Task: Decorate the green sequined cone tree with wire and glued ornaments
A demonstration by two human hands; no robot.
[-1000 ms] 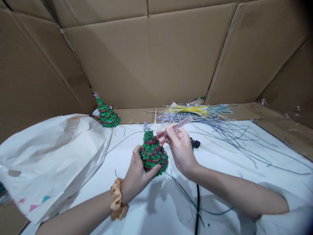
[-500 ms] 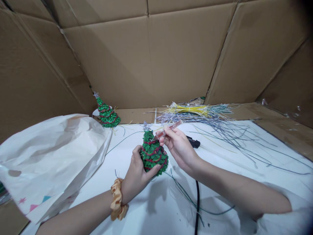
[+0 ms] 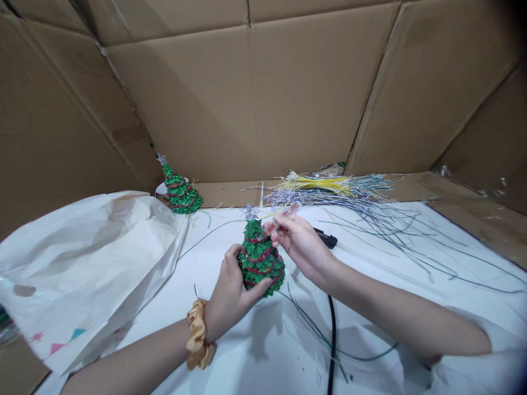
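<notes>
My left hand [image 3: 239, 280] is wrapped round the lower left side of a small green Christmas tree [image 3: 260, 255], which has red trim and a clear star on top. It holds the tree just above the white table. My right hand [image 3: 298, 241] pinches a narrow, clear strip with reddish print [image 3: 284, 215] between thumb and fingers. The strip slants down to the left, and its pointed lower end is at the tree's upper right side; whether it touches is too small to tell. A scrunchie circles my left wrist.
A second green tree [image 3: 179, 189] stands at the back left, behind a white plastic bag [image 3: 90, 263]. Wire bundles [image 3: 325, 185] lie at the back right. A black tool [image 3: 326, 239] lies behind my right hand, and a black cable [image 3: 332, 340] runs toward me. Cardboard walls [image 3: 255, 99] surround the table.
The tree in my left hand has moved slightly right. My right hand has brought the strip a little left and down, and its upper end now sticks out less.
</notes>
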